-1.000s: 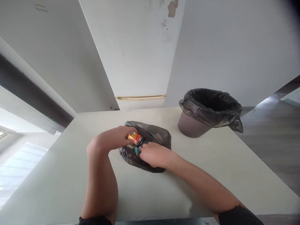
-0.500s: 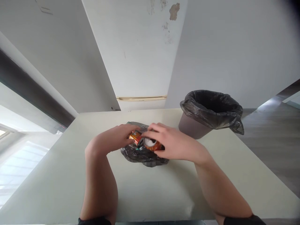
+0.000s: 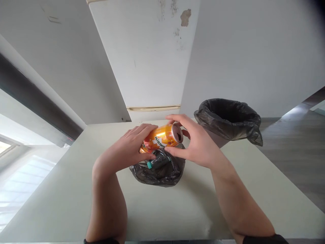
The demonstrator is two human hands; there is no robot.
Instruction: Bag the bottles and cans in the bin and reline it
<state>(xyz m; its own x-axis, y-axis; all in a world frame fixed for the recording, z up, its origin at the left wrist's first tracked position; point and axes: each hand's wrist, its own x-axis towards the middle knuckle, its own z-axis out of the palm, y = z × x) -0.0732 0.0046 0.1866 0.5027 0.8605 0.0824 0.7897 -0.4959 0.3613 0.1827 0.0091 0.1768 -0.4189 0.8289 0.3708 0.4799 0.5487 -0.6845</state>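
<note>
An orange Mirinda soda can is tilted above a black plastic bag on the table, its opened top facing right. My right hand grips the top end of the can, thumb on the near side and fingers behind. My left hand is closed around the lower left end. Part of a second orange can shows under that hand; whether the hand holds it too is unclear. Inside the bag's opening lies a dark bottle with a teal cap.
A bin lined with a black bag stands at the table's back right. Behind the pale table is a white refrigerator with peeling marks. Grey floor shows at the right.
The Mirinda can has come up out of the bag, turned so its label shows, with my right hand rising with it. The teal-capped bottle is now more visible.
</note>
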